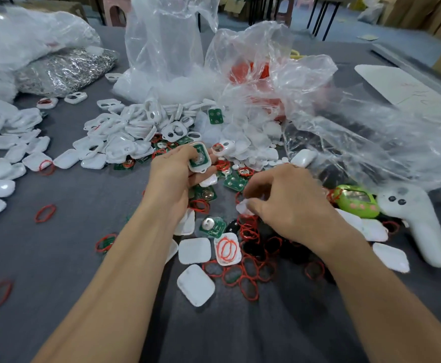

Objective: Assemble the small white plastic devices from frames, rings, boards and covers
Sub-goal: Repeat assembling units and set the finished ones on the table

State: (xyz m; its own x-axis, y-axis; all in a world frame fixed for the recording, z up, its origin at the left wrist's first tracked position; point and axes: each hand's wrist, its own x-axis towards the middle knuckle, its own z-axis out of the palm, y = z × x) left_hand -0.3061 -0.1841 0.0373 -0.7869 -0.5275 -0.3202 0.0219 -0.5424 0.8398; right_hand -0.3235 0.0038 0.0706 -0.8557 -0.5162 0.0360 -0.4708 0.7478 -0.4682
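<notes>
- Left fingers point(188, 153) are curled over the top of a white frame point(201, 167) and the thumb is tucked below: a firm grip, and I can see a green board point(200, 153) sitting inside the frame.
- Right fingertips point(253, 203) are pinched on a small white piece point(243, 207). It's too blurred for me to say which part it is.
- Left hand point(173, 176) sits at 12 o'clock from the middle of my view. Right hand point(290, 203) is at 3 o'clock from it and a little lower, and the two hands are apart.
- Directly below the right hand, at 6 o'clock, is a tangle of red rings point(250, 263) on the grey table point(83, 258).
- Between the wrists lies a loose board point(211, 226) with a round silver cell, and at 6 o'clock from it a white cover point(227, 248) with red rings lying on it.
- Two more covers point(194, 250) lie face-down just beside that one, toward 7 o'clock.
- At 12 o'clock from the left hand there's a heap of frames point(140, 121), with more green boards poking out at its near edge.
- Out at 9 o'clock, closed white shells point(12, 153) are spread along the table edge.
- At 1 o'clock, crumpled clear bags point(266, 74) with something red inside.
- At 3 o'clock from the right hand sit a green toy point(358, 199) and a white handle-shaped object point(418, 218).
</notes>
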